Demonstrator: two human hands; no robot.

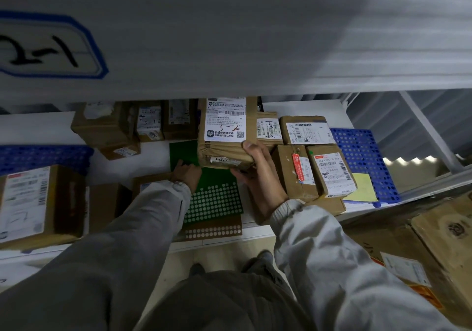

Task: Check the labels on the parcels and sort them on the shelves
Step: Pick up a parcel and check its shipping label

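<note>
A brown taped parcel (224,149) with a white label marked "3-2" is held over the middle of the white shelf (293,107). My right hand (258,174) grips its near right corner, thumb on top and fingers underneath. My left hand (187,173) reaches under the parcel's left side and rests on a green sheet (217,197) lying on the shelf; its fingers are partly hidden. Several labelled brown parcels (310,130) stand just right of the held one, and more (150,122) stand at the back left.
The upper shelf's front edge (229,36) fills the top of the view and carries a blue-bordered tag (48,47). Blue perforated mats (365,157) lie at the right and left. A large labelled box (33,203) sits at the near left. Cardboard cartons (434,249) stand at the lower right.
</note>
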